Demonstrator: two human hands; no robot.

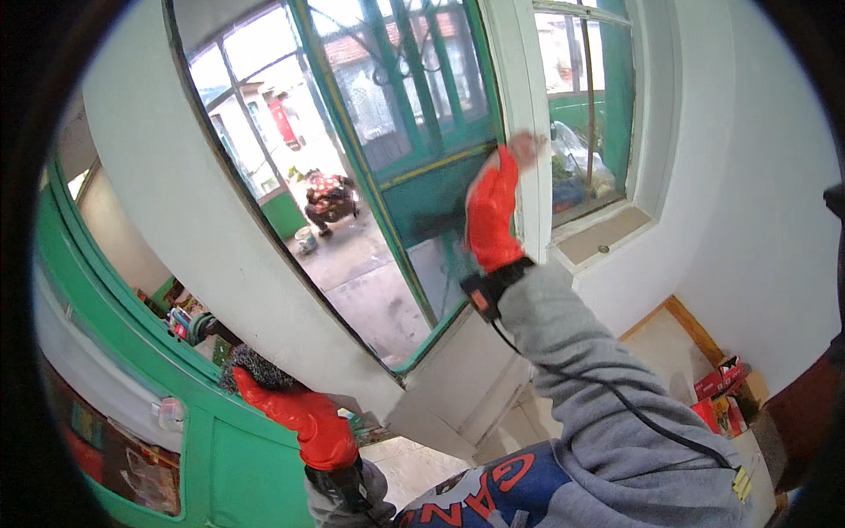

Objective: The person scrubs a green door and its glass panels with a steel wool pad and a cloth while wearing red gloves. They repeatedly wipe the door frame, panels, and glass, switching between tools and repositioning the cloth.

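Observation:
My left hand (300,419), in a red glove, grips a dark grey shaggy cloth (259,369) beside the white-painted post (224,264) at the lower left. Farther up, my right hand (492,214) wears another red glove and reaches to the white window frame (528,99). At its fingertips is a pale pinkish thing (526,149), too blurred to name. Black bands circle both wrists. A cable (614,396) runs from the right one along my grey sleeve. Between my hands, a tall opening with green edging looks onto a paved yard.
A green door (257,468) stands at the lower left. Outside, a person (330,196) crouches near a white bucket (305,240). Beyond the opening hangs a green barred door (429,185). The window sill (604,234) juts out at right. Red boxes (723,396) sit below it.

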